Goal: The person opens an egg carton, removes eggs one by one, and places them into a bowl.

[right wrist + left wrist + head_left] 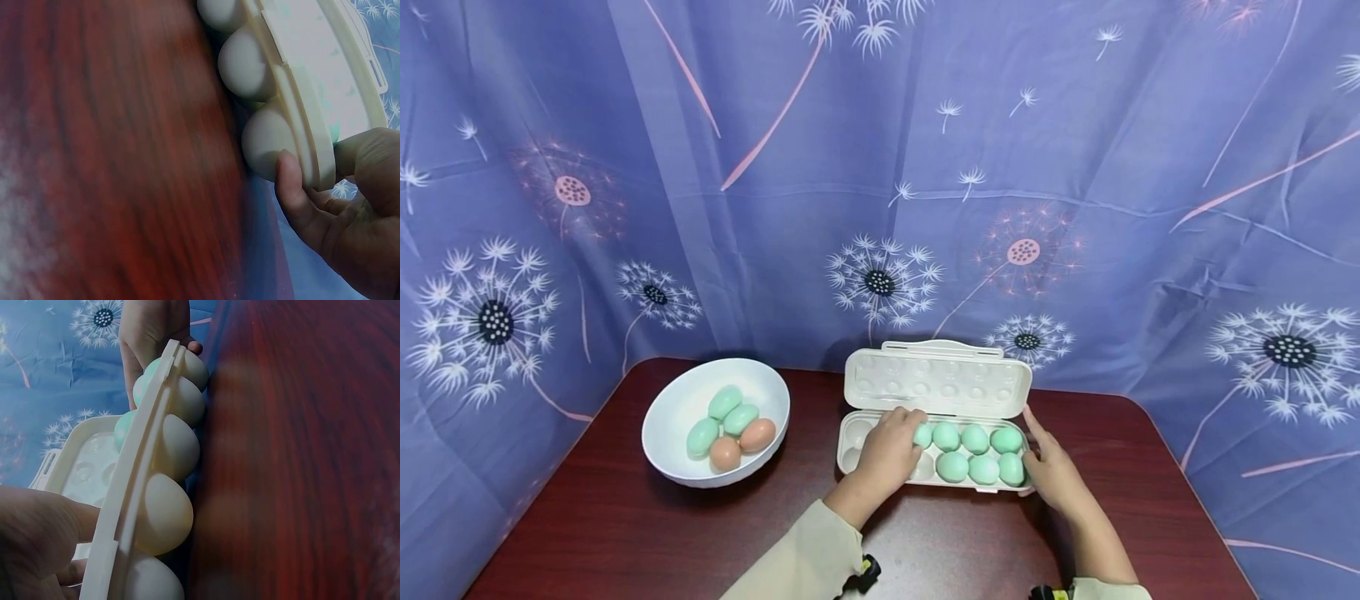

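Note:
A white plastic egg carton [934, 487] lies open on the table, its lid [937, 383] tipped back. Pale green eggs [974, 439] fill the cups on its right side; cups at the left end hold none. My left hand [891, 446] reaches over the carton, its fingers around a green egg [922, 435] in the back row, mostly hidden under them. At the carton's right end, my right hand [1056, 475] grips the rim; in the right wrist view the thumb [294, 187] presses against the outside of the end cup [269, 140].
To the left stands a white bowl [658, 433] with three green eggs [726, 402] and two brown eggs [757, 435]. The dark red wooden table [925, 542] ends at a blue dandelion-print curtain [850, 208] just behind the carton.

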A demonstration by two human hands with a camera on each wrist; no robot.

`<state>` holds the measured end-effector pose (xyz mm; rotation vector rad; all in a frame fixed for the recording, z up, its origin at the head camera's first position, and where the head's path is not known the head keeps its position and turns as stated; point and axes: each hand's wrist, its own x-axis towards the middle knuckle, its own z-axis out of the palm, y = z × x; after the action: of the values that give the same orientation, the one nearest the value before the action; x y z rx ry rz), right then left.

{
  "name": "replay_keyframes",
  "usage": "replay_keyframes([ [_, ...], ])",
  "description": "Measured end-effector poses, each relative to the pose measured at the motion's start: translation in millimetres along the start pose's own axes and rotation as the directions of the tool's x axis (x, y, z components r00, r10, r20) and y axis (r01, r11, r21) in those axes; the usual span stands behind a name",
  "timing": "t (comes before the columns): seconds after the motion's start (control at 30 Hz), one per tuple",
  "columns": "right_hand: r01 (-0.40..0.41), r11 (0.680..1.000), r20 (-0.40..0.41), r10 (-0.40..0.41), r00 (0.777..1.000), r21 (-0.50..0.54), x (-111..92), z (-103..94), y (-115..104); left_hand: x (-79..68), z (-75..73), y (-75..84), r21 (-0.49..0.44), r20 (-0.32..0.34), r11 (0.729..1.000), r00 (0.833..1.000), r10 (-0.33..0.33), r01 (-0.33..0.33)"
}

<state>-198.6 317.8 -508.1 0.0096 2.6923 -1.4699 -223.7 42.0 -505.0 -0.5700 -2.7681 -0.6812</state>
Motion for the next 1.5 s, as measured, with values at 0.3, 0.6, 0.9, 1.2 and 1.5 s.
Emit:
replay_keyframes([
  [0.3,0.002,1.0,0.003,-0.002,1.0,-0.014,-1.5,0.7,-0.7,-0.4,-0.4,-1.9,-0.003,-0.011,1.0,1.0,0.006,-0.006],
  [0.6,0.012,0.998,-0.01,-0.012,1.0,-0.061,-1.7,0.7,-1.2,-0.6,-2.6,-2.3,-0.002,-0.003,1.0,1.0,-0.004,0.004],
  [0.9,0.013,0.999,-0.003,-0.013,1.0,-0.05,-0.3,0.9,-0.2,-1.0,-5.2,-1.2,-0.013,0.014,1.0,1.0,-0.026,0.026],
  [1.2,0.007,0.999,-0.007,-0.007,1.0,-0.037,0.6,1.0,1.0,-3.1,-13.1,1.6,-0.059,-0.007,0.998,1.0,-0.012,0.012],
  [1.5,0.0,1.0,0.012,0.0,1.0,-0.027,0.1,-0.4,1.0,-6.2,-27.6,5.1,-0.108,-0.046,0.994,0.999,0.003,-0.008],
])
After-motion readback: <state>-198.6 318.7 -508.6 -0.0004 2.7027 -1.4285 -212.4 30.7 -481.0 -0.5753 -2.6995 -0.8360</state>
